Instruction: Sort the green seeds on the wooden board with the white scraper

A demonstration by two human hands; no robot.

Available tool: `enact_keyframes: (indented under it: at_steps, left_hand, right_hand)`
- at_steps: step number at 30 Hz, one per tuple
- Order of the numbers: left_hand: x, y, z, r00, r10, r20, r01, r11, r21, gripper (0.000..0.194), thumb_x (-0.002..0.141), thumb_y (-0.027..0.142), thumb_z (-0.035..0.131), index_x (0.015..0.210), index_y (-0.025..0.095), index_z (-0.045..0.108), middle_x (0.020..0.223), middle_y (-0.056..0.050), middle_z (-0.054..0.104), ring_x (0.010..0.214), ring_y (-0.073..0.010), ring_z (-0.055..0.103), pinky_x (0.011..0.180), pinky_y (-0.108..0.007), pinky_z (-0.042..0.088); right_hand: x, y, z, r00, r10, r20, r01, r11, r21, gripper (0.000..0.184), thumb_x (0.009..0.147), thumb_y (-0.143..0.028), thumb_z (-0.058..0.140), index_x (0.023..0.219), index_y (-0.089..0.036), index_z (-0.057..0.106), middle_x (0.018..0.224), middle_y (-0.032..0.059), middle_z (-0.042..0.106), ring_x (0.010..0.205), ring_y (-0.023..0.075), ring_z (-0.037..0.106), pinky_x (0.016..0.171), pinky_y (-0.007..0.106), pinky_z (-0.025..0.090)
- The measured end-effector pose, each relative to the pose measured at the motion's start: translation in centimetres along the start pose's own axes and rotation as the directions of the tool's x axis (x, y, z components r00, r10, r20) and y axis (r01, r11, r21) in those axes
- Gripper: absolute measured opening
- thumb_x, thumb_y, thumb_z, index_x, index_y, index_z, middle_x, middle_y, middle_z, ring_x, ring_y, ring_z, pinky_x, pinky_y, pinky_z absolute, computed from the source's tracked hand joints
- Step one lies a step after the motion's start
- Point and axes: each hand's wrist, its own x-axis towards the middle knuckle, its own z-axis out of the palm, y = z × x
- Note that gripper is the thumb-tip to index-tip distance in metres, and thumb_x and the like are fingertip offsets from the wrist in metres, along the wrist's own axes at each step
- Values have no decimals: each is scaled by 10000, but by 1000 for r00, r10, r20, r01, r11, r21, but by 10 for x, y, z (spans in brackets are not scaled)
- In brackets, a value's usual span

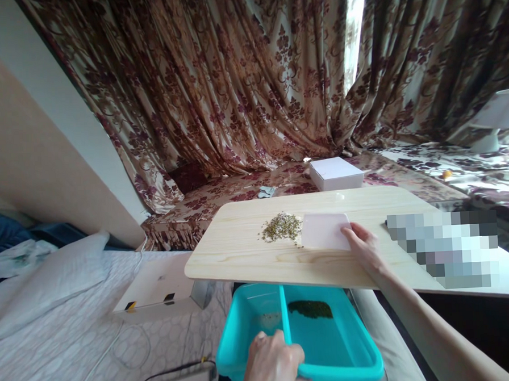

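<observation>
Floral curtains (pixel 231 72) hang behind your pale wooden counter (pixel 236 259), and a white box (pixel 337 177) sits beyond its far edge. On the counter lies a loose heap of small green grains (pixel 281 228). Your right hand (pixel 364 244) pinches the right edge of a thin white sheet (pixel 325 231), whose left edge is just beside the heap. Your left hand (pixel 274 361) is clasped on the near rim of a turquoise tub (pixel 341 373) with 2 compartments. Its right compartment holds dark green bits (pixel 311 309); its left, a few pale specks (pixel 269 317).
</observation>
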Motion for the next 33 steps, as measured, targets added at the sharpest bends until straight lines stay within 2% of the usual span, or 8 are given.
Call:
enact_keyframes:
  at_steps: [5, 11, 19, 26, 33]
  left_hand:
    - [-1, 3, -1, 1000, 5, 11, -6, 999, 37, 226, 790, 356, 579, 921, 211, 693, 1006, -82, 625, 965, -272, 574, 900, -398, 398]
    - [-4, 6, -4, 999, -7, 36, 5, 999, 41, 214, 800, 329, 567, 928, 211, 692, 1005, -81, 620, 973, -265, 569, 914, -400, 388]
    - [1, 4, 3, 1000, -14, -15, 14, 999, 46, 209, 775, 359, 604, 910, 227, 693, 970, -68, 616, 937, -259, 566, 896, -399, 394]
    - [-7, 8, -7, 1000, -24, 19, 24, 1000, 7, 188, 811, 302, 545, 906, 211, 679, 1002, -71, 609, 998, -260, 541, 910, -373, 386]
    - [-10, 8, -5, 1000, -28, -13, 28, 999, -23, 186, 795, 298, 542, 895, 208, 671, 1002, -73, 602, 1008, -265, 533, 923, -377, 374]
  right_hand:
    - [-2, -1, -1, 1000, 19, -9, -19, 1000, -9, 166, 669, -347, 563, 664, -184, 592, 564, -24, 557, 554, 136, 511, 480, 221, 382]
    - [-3, -5, 1, 999, 21, 30, -23, 998, 56, 206, 664, -368, 594, 744, -183, 640, 661, 0, 641, 627, 157, 562, 543, 235, 438]
    - [-3, -5, 3, 993, -5, 117, -2, 998, 59, 207, 686, -388, 614, 743, -191, 640, 682, 9, 665, 640, 160, 584, 558, 232, 459]
    - [-4, -2, 3, 984, -32, 178, 20, 997, 68, 242, 704, -404, 621, 807, -190, 665, 728, 13, 687, 665, 165, 601, 579, 234, 474]
    - [-2, -2, 2, 997, -4, 78, 1, 999, 36, 213, 690, -383, 600, 753, -189, 659, 672, 8, 666, 623, 167, 591, 534, 242, 456]
